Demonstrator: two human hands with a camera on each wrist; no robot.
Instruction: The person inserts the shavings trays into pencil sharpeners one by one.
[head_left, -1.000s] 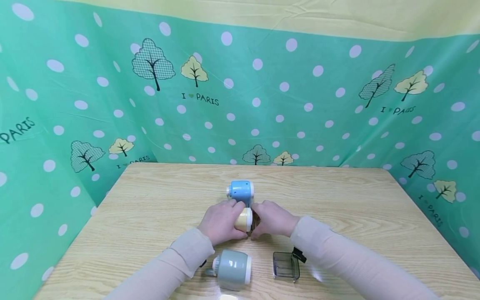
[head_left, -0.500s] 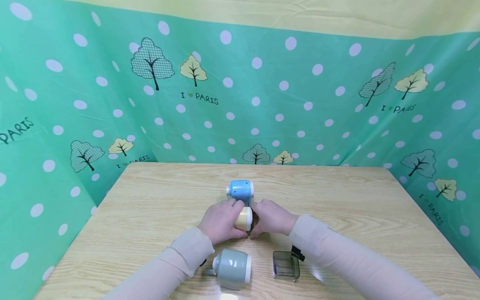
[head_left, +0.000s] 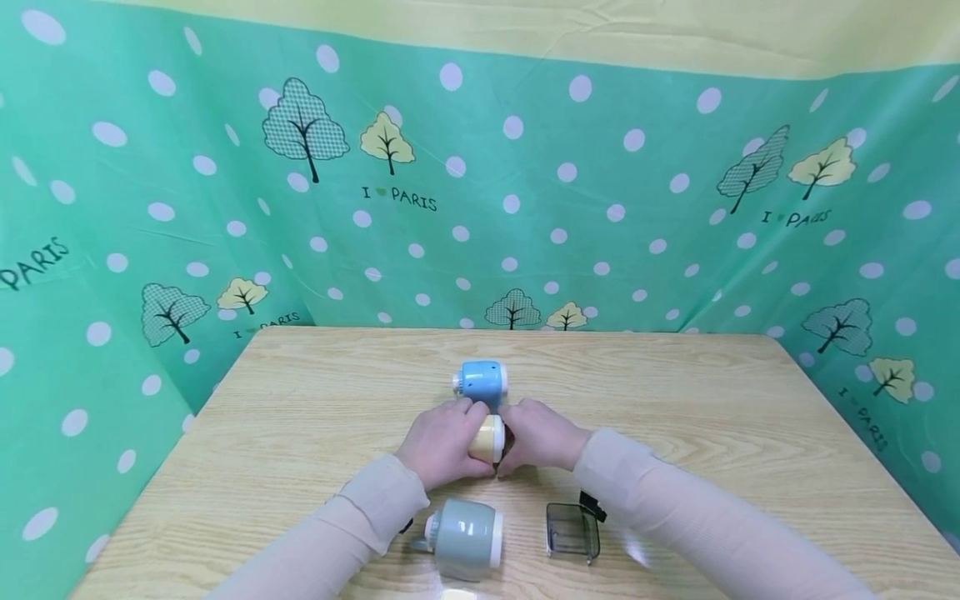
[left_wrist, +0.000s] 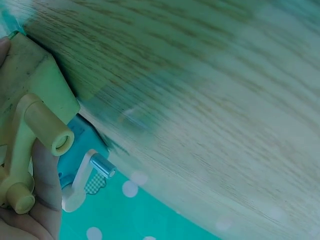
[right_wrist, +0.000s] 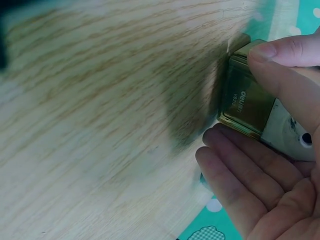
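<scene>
A yellow hand-crank pencil sharpener (head_left: 486, 440) with a white face stands mid-table. My left hand (head_left: 438, 446) grips it from the left; its yellow crank handle (left_wrist: 47, 125) shows in the left wrist view. In the right wrist view, a dark see-through shavings drawer (right_wrist: 246, 102) sits at the sharpener's white face (right_wrist: 290, 125). My right hand (head_left: 543, 437) holds that drawer from both sides, thumb and fingers at opposite edges. How deep the drawer sits inside the body is hidden.
Just behind stands a blue pencil sharpener (head_left: 482, 381). Nearer me is a grey-green sharpener (head_left: 465, 533), beside my left forearm. A loose see-through drawer (head_left: 572, 554) lies near my right forearm. A green dotted curtain (head_left: 480, 208) hangs beyond the wooden table (head_left: 675, 392).
My right hand has shifted slightly left, closer to the yellow pencil sharpener. The left hand and the other things stay in place.
</scene>
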